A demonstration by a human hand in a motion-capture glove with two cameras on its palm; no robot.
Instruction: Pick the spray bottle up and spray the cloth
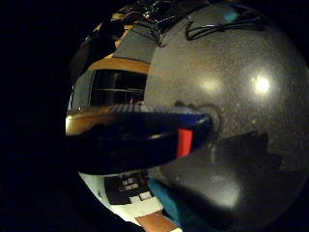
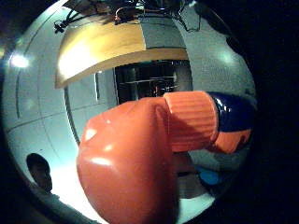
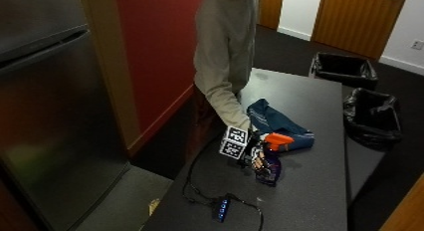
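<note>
**Spray bottle held upright in the gloved hand, beside the cloth**

In the outside view, a person stands at the far-left side of a dark table (image 3: 311,181), one sleeve (image 3: 222,94) reaching down toward frame centre. The right hand (image 3: 255,154) sits just below centre, its fingers wrapped around the neck of the spray bottle (image 3: 270,164). The bottle stands roughly upright, its dark blue body low against the table surface; whether the base touches the table cannot be told. Its orange trigger head (image 3: 279,140) is at the top, pointing toward the right of the frame.

The blue cloth (image 3: 277,122) lies crumpled on the table directly behind the bottle, in the centre-right of the frame, just beside the orange head.

In the thumb-side palm view, the orange head (image 2: 135,163) and ribbed orange collar (image 2: 190,120) fill the lower centre, close to the palm. In the little-finger-side view, the blue body (image 1: 140,137) crosses the centre above the speckled table (image 1: 251,96).
</note>
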